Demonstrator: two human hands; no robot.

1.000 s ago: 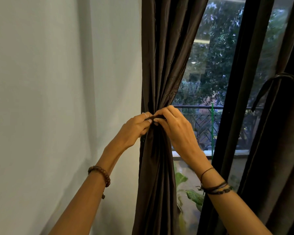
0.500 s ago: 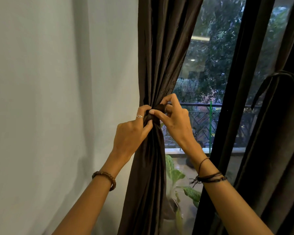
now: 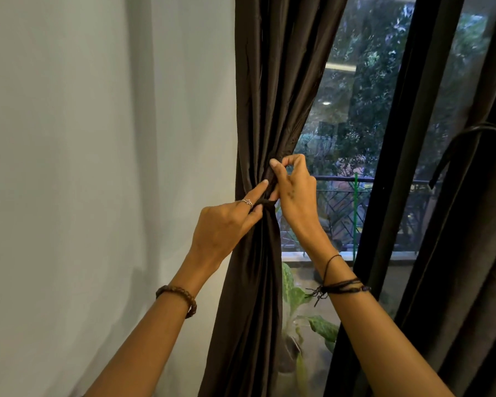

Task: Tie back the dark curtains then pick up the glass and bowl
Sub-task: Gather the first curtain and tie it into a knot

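The left hand (image 3: 224, 227) is the nearer one. It presses against the gathered waist of the dark curtain (image 3: 272, 81), its index finger straight and pointing up and to the right along the fabric, while the thumb and the other fingers pinch the tie-back band (image 3: 265, 202) where it crosses the bundle. Just beyond it and a little higher, touching the same knot from the other side, the right hand (image 3: 294, 190) grips the upper part of the band, with the thumb and curled index finger closed on it. The curtain hangs with its long axis vertical, so the band lies across it, between the two hands. In my judgement the coming move depends on this: the loose end must go around the bundle sideways, and both hands are equally close. Far to the right of the right hand, the second curtain (image 3: 476, 224) already carries its own tie (image 3: 467, 136). The glass and the bowl are not visible.
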